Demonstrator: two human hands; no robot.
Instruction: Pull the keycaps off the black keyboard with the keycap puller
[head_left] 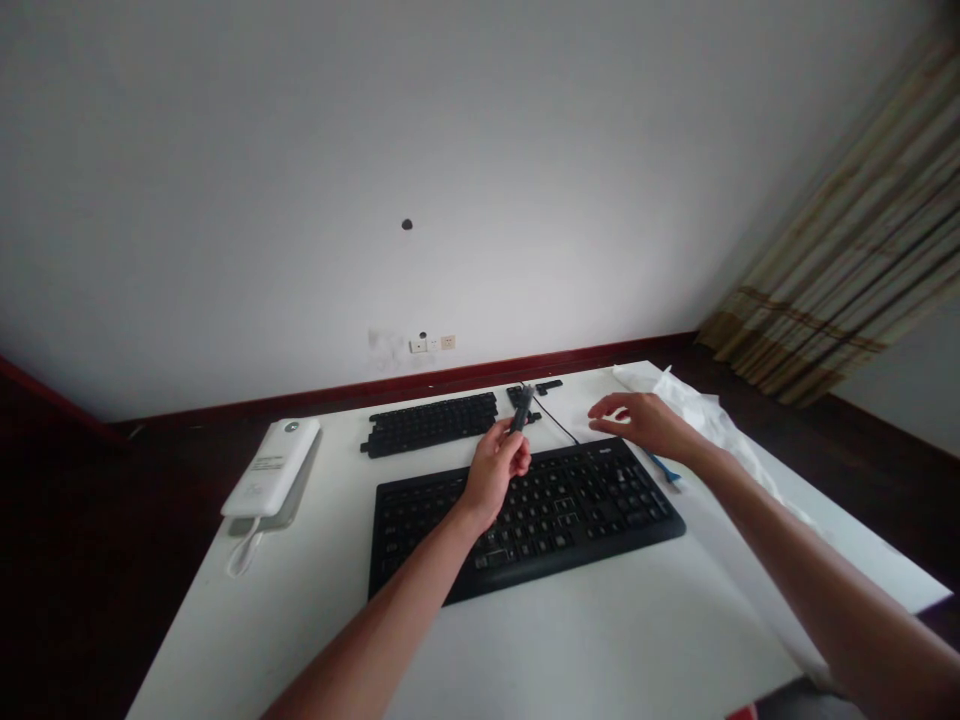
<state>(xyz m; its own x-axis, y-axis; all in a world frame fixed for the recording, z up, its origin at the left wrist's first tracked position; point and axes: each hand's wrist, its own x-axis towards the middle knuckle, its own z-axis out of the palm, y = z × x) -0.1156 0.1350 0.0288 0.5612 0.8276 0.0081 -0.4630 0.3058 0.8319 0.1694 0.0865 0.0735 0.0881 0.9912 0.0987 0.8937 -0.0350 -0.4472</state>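
Observation:
My left hand is closed around a small dark brush, held upright with a paler, bristly-looking tip. It hovers over a black keyboard whose keycaps are off, showing the bare key sockets. Right of it, my right hand hangs above the keyboard's far right corner, fingers curved and slightly apart, with nothing visible in them. Just below that hand lies a blue-ended tool, partly hidden. Behind the keyboard, loose black keycaps are laid out in rows, with smaller groups farther right.
A white power bank with a short cable rests on the left of the white table. Crumpled white plastic covers part of the right side. A black cable runs behind the keyboard. Wall sockets and a curtain are beyond.

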